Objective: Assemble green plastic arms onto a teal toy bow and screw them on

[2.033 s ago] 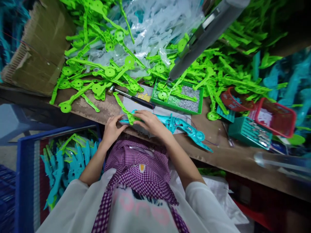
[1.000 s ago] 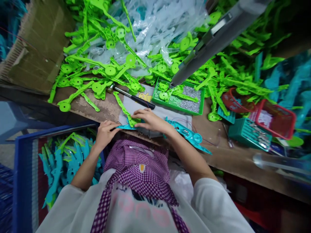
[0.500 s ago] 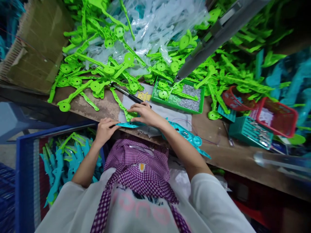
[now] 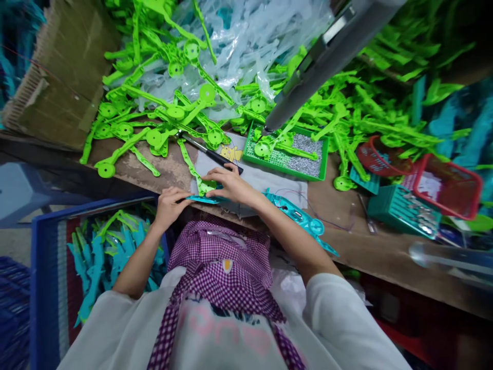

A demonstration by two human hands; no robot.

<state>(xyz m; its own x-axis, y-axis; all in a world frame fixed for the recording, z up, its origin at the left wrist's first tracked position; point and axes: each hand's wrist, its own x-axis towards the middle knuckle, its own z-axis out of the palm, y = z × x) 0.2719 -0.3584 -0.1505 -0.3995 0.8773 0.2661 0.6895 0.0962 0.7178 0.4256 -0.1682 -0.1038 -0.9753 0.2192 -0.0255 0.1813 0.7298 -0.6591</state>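
Note:
A flat teal plastic part (image 4: 203, 199) lies at the front edge of the bench, in front of my body. My left hand (image 4: 170, 206) pinches its left end between thumb and fingers. My right hand (image 4: 230, 183) is bent over its right side, the thumb and fingertips pressed down on it; what lies under the palm is hidden. A lime-green plastic arm (image 4: 187, 158) reaches from the bench to my right fingertips, its near end by the teal part. Beneath my right forearm lies a longer teal piece (image 4: 295, 213) with fittings and a thin wire.
A grey rod-shaped power tool (image 4: 308, 72) hangs over a green basket (image 4: 284, 172) of small metal pieces. Behind are heaped lime-green parts (image 4: 176, 112) and clear plastic bags (image 4: 239, 41). A black-handled tool (image 4: 219, 157) lies on the cloth. A blue crate (image 4: 36, 288) stands at left.
The hanging grey tool has swung left over the basket. My right fingers have shifted slightly on the part, and a small dark spot beside them no longer shows. My left hand keeps its pinch.

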